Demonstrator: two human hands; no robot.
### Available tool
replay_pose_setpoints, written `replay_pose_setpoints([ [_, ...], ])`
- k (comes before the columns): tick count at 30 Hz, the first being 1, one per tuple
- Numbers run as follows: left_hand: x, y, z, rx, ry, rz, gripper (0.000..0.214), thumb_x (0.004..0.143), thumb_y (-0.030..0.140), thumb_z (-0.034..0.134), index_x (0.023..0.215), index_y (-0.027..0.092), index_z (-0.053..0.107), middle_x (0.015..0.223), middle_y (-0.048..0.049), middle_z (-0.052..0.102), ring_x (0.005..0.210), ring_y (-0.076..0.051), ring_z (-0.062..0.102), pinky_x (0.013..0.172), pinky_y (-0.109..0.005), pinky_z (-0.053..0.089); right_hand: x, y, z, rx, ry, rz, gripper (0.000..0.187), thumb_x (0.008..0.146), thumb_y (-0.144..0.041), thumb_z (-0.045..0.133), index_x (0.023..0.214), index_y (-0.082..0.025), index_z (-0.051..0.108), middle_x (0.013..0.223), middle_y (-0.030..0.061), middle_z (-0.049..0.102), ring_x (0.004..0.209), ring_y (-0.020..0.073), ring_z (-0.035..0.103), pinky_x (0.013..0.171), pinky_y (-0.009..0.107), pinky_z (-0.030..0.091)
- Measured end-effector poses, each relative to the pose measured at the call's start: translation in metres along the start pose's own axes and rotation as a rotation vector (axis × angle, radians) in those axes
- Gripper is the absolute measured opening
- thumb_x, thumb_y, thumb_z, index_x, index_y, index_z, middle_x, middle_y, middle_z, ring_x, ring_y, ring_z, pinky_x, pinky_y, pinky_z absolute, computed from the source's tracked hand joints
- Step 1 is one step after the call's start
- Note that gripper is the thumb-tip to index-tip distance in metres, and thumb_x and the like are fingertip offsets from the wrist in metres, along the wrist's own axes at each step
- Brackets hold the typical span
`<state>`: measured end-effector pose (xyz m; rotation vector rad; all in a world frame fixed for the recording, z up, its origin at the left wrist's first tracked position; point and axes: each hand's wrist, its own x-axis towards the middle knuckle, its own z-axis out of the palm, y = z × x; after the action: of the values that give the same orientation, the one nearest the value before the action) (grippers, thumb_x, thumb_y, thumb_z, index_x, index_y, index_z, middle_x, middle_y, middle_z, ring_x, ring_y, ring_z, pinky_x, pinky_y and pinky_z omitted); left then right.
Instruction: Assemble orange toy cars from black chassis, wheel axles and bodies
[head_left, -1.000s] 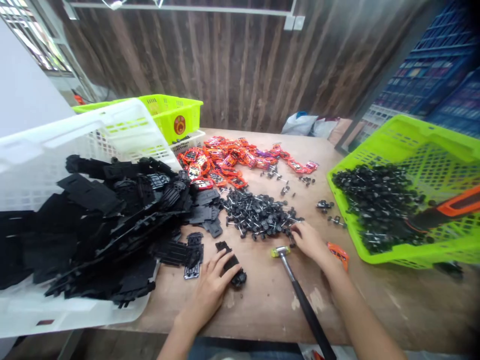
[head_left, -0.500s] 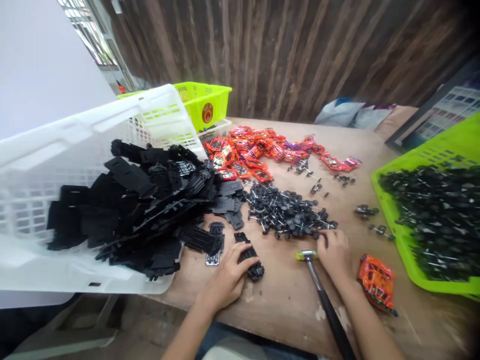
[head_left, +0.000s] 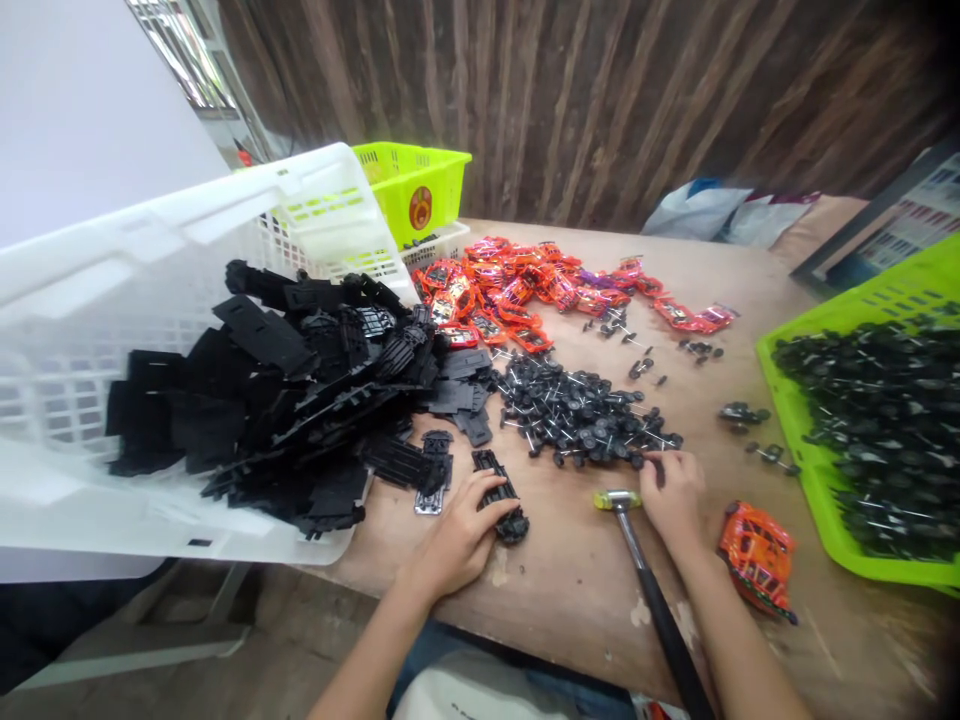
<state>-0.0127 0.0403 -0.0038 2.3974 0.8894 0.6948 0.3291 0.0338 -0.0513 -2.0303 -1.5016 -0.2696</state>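
My left hand (head_left: pixel 466 530) is closed around a black plastic toy car chassis (head_left: pixel 495 485), which lies on the table with its near end past my fingertips. At the near right edge of a heap of black wheels on metal axles (head_left: pixel 577 410), my right hand (head_left: pixel 675 495) has its fingers curled together. Something dark shows between thumb and finger, too small to make out. Just left of that hand lies a hammer with a yellow-tipped head (head_left: pixel 619 499) and a black handle. An orange toy car body (head_left: pixel 757 560) rests right of my right forearm.
A tilted white basket (head_left: pixel 247 535) at left spills black chassis (head_left: pixel 300 390) onto the table (head_left: pixel 555 600). Orange car bodies (head_left: pixel 517 280) are heaped at the back, before a green basket (head_left: pixel 390 200). Another green basket (head_left: pixel 832 540) full of wheel axles stands at right.
The view has shifted slightly. My left hand stays on the chassis and my right hand remains at the edge of the wheel heap. Little else differs.
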Motion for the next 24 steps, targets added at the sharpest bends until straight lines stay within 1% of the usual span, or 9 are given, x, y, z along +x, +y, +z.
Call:
replay_pose_setpoints([
  [9,-0.001,0.001,0.000,-0.017,0.001,-0.010,0.057,0.075,-0.003,0.040,0.122,0.023,0.056,0.134,-0.0103,0.049,0.134,-0.025,0.036,0.109,-0.051,0.036,-0.001,-0.005,-0.002,-0.014,-0.008,0.013,0.020,0.080,-0.026,0.045,0.084,-0.016,0.062,0.089,0.0125,0.055,0.087,0.0265,0.052,0.080,0.040,0.043],
  [11,-0.002,0.000,0.000,-0.029,-0.008,-0.016,0.059,0.073,-0.005,0.038,0.122,0.023,0.057,0.135,-0.0097,0.049,0.135,-0.025,0.035,0.111,-0.050,0.034,0.003,-0.008,-0.005,-0.042,-0.101,0.046,0.022,0.081,-0.025,0.043,0.085,-0.015,0.062,0.092,0.0140,0.058,0.089,0.0268,0.053,0.081,0.040,0.043],
  [14,-0.005,-0.006,0.001,-0.066,-0.003,-0.017,0.061,0.072,-0.006,0.036,0.121,0.024,0.057,0.134,-0.0086,0.050,0.135,-0.024,0.035,0.111,-0.050,0.035,0.024,-0.004,-0.016,-0.069,-0.314,0.092,0.021,0.080,-0.024,0.045,0.088,-0.017,0.063,0.093,0.0109,0.064,0.088,0.0227,0.058,0.079,0.033,0.045],
  [15,-0.005,-0.008,0.002,-0.080,0.001,-0.008,0.061,0.072,-0.006,0.036,0.121,0.024,0.057,0.134,-0.0086,0.050,0.135,-0.024,0.036,0.110,-0.051,0.035,0.035,0.001,-0.021,-0.082,-0.348,0.116,0.021,0.081,-0.025,0.046,0.089,-0.019,0.064,0.091,0.0089,0.066,0.085,0.0210,0.060,0.077,0.030,0.045],
  [17,-0.006,-0.011,0.001,-0.102,0.004,0.020,0.059,0.073,-0.005,0.036,0.121,0.023,0.058,0.134,-0.0090,0.051,0.134,-0.025,0.037,0.110,-0.050,0.036,0.062,0.014,-0.032,-0.142,-0.323,0.201,0.023,0.082,-0.027,0.046,0.092,-0.019,0.065,0.087,0.0083,0.068,0.081,0.0204,0.062,0.074,0.029,0.045],
  [19,-0.005,-0.011,-0.001,-0.117,0.004,0.031,0.054,0.076,-0.003,0.037,0.118,0.022,0.059,0.132,-0.0096,0.053,0.133,-0.025,0.038,0.110,-0.049,0.036,0.090,0.030,-0.041,-0.239,-0.263,0.319,0.030,0.084,-0.029,0.043,0.098,-0.013,0.065,0.090,0.0149,0.068,0.085,0.0255,0.063,0.075,0.035,0.044],
  [21,-0.005,-0.008,-0.003,-0.125,0.006,0.014,0.043,0.080,0.002,0.040,0.112,0.022,0.062,0.128,-0.0097,0.055,0.131,-0.026,0.041,0.109,-0.047,0.038,0.113,0.044,-0.046,-0.339,-0.203,0.428,0.041,0.084,-0.032,0.043,0.106,-0.003,0.062,0.099,0.0267,0.065,0.096,0.0353,0.060,0.079,0.045,0.041],
  [23,-0.004,-0.003,-0.004,-0.134,0.011,-0.024,0.028,0.084,0.009,0.046,0.102,0.021,0.064,0.122,-0.0097,0.058,0.128,-0.025,0.044,0.107,-0.045,0.040,0.127,0.052,-0.044,-0.407,-0.174,0.494,0.055,0.083,-0.038,0.048,0.112,0.008,0.055,0.107,0.0369,0.058,0.106,0.0449,0.054,0.084,0.054,0.036],
  [24,-0.004,-0.001,-0.004,-0.143,0.022,-0.047,0.021,0.085,0.013,0.048,0.097,0.020,0.065,0.118,-0.0097,0.060,0.126,-0.025,0.046,0.106,-0.043,0.041,0.131,0.054,-0.042,-0.427,-0.180,0.507,0.061,0.081,-0.041,0.051,0.114,0.011,0.053,0.108,0.0395,0.056,0.108,0.0476,0.052,0.085,0.057,0.033],
])
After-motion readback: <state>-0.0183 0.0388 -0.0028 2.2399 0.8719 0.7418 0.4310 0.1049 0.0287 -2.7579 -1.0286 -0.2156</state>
